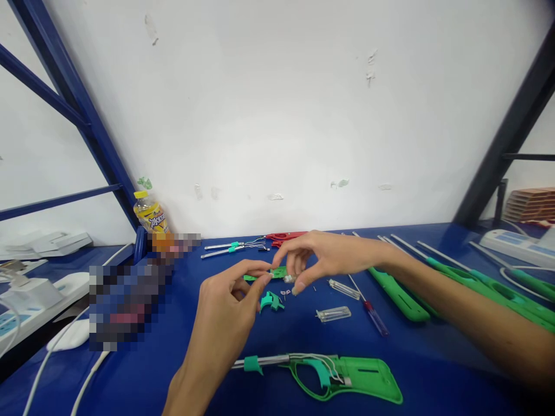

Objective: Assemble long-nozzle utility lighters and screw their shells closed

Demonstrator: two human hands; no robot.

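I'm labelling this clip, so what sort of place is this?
Probably a workshop or small assembly bench: the blue tabletop holds an opened green casing with wires inside and a screwdriver.

Brightly and softly lit from out of view, with the palest glow across the middle of the white wall (pixel 269 115), darkening at the upper right corner, and dim shade on the blue tabletop (pixel 433 370) beneath the right forearm (pixel 433 289). Stretched by a wide lens, with dark posts (pixel 71 75) leaning outward at the sides. Fairly clear around the left hand (pixel 232 300) and right hand (pixel 323 254), softer toward the edges, and masked at left by a pixelated patch (pixel 130 312).
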